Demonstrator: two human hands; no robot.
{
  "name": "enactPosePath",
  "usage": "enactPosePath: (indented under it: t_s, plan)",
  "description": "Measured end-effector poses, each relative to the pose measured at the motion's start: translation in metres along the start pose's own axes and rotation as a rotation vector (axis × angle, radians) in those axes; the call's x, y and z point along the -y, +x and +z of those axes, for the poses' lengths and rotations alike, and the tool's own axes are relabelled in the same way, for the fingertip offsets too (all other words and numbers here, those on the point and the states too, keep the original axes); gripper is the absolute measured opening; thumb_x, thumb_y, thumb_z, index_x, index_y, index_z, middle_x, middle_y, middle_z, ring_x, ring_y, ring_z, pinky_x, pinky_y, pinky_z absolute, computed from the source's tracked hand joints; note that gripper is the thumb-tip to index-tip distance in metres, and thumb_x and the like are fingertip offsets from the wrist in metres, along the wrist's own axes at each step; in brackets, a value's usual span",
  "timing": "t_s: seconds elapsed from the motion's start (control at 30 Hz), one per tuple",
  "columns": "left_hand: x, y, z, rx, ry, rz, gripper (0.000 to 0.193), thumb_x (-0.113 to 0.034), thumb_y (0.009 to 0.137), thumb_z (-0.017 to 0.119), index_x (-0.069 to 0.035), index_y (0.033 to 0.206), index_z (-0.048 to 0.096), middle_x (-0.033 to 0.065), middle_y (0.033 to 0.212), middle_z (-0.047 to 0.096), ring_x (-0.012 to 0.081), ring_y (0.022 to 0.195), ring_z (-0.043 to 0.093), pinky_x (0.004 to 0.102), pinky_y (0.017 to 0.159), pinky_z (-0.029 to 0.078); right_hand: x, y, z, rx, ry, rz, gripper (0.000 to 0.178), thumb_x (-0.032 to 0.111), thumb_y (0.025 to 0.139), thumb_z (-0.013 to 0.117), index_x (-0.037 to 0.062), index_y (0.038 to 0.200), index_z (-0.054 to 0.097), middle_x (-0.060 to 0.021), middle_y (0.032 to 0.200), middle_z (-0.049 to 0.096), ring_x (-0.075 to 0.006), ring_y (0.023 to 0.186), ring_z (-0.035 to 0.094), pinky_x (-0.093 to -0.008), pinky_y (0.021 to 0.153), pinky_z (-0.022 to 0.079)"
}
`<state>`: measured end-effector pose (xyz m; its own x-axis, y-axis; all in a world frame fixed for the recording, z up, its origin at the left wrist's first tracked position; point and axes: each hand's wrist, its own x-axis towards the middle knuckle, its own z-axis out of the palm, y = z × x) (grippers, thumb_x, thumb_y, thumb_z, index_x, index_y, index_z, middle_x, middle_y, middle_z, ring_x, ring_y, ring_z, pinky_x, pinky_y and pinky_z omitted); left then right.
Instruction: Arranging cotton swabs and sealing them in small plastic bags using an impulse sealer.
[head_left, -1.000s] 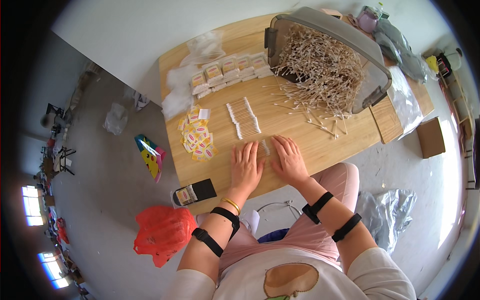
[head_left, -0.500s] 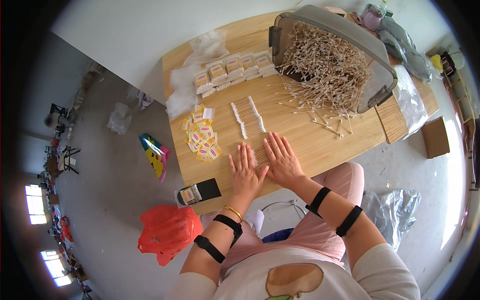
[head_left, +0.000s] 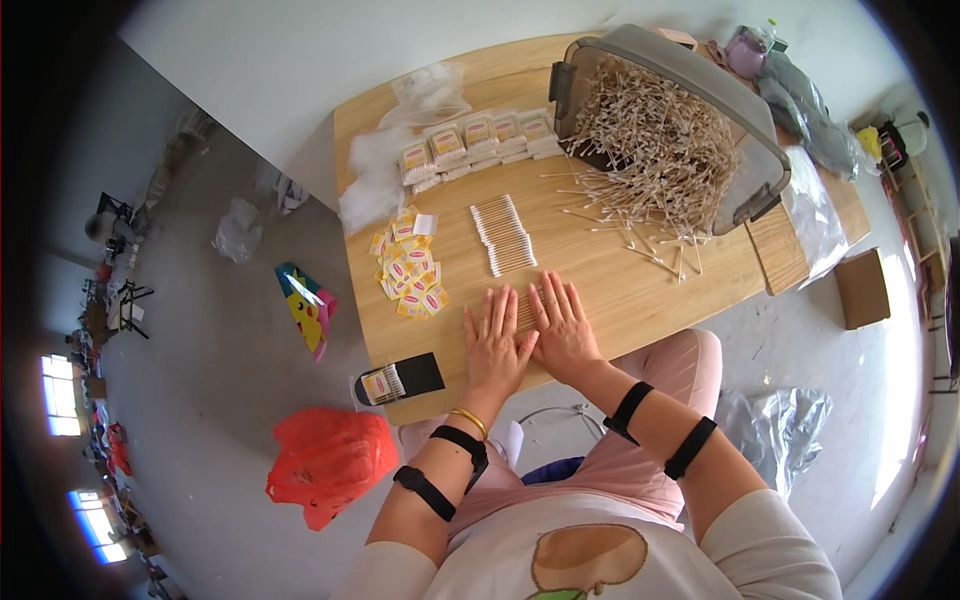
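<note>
My left hand [head_left: 495, 350] and right hand [head_left: 566, 340] flat, fingers straight, closed around nothing, nearer me than swab row [head_left: 503, 235]. Uneven squeeze could skew or roll swab batch [head_left: 525, 313]; pushing too far might knock swab row crooked. Swab batch sits between hands, partly hidden by fingers. Yellow cards [head_left: 410, 262] left of swab row; grey bin [head_left: 670, 60] beyond, right of it.

One left hand [head_left: 493, 345], one right hand [head_left: 565, 335] — four black straps [head_left: 690, 447], one gold bracelet [head_left: 472, 421]. One table [head_left: 610, 285], one grey bin [head_left: 660, 57], one red bag [head_left: 332, 465] beside it. Five packs [head_left: 480, 135] along the stack's top, one more on one black board [head_left: 423, 371]. Swabs [head_left: 655, 150], yellow cards [head_left: 410, 265] — too overlapped to count.
</note>
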<state>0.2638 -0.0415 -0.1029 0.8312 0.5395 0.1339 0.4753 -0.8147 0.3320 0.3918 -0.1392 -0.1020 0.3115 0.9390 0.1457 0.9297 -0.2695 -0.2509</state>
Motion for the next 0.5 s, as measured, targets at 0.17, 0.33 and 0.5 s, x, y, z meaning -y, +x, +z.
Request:
enactPosePath:
  t_s: [0.17, 0.33, 0.5]
  plan:
    - [0.002, 0.000, -0.002, 0.008, -0.006, 0.032, 0.067, -0.045, 0.102, 0.044, -0.009, 0.157, 0.031, 0.0106, 0.162, 0.032, 0.0318, 0.151, 0.025, 0.0602, 0.122, 0.010, 0.000, 0.002, -0.007, 0.052, 0.025, 0.018, 0.082, 0.043, 0.093, 0.055, -0.0028, 0.155, 0.026, -0.0265, 0.163, 0.018, -0.0375, 0.154, 0.013, -0.0500, 0.125, 0.011]
    - [0.003, 0.000, -0.008, 0.017, -0.008, 0.074, 0.069, -0.044, 0.102, 0.044, -0.006, 0.157, 0.029, 0.0129, 0.162, 0.031, 0.0326, 0.151, 0.026, 0.0605, 0.121, 0.009, -0.004, 0.006, -0.010, 0.049, -0.048, -0.030, 0.085, 0.050, 0.091, 0.055, -0.0005, 0.155, 0.029, -0.0250, 0.164, 0.018, -0.0356, 0.154, 0.014, -0.0479, 0.126, 0.011]
    - [0.019, -0.010, -0.017, -0.069, -0.157, 0.030, 0.070, -0.044, 0.103, 0.043, -0.006, 0.158, 0.024, 0.0158, 0.163, 0.027, 0.0340, 0.151, 0.024, 0.0610, 0.121, 0.009, 0.000, 0.005, -0.006, 0.040, 0.014, -0.017, 0.083, 0.049, 0.093, 0.053, 0.0000, 0.156, 0.028, -0.0240, 0.164, 0.018, -0.0347, 0.154, 0.014, -0.0480, 0.126, 0.011]
